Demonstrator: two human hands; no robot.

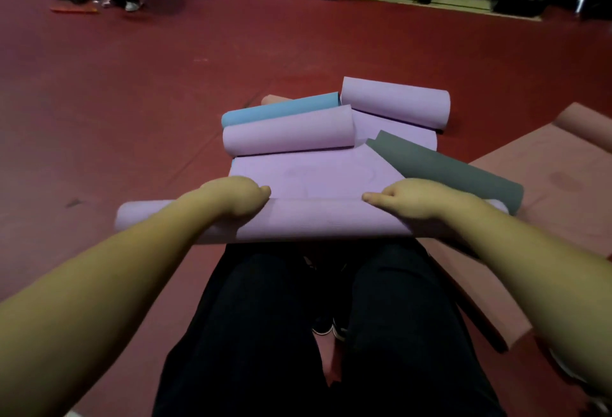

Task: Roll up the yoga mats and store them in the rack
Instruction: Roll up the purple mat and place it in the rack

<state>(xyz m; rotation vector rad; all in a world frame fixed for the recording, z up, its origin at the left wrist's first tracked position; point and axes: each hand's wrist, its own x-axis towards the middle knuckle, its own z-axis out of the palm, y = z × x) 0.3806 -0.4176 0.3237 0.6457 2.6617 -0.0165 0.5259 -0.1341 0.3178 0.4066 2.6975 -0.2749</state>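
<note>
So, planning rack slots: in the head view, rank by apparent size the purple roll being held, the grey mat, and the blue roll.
1. Purple roll, nearest the camera, so unsure.
2. Grey mat.
3. Blue roll, partly hidden.

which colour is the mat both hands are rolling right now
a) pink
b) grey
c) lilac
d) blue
c: the left hand and right hand both grip the lilac roll, while the grey mat lies beside it.

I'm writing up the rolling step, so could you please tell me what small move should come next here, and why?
Probably push the purple roll a little further forward. Both the left hand and the right hand rest on top of it, and a flat stretch of the mat remains unrolled ahead, with another purple roll lying at its far end.
</note>
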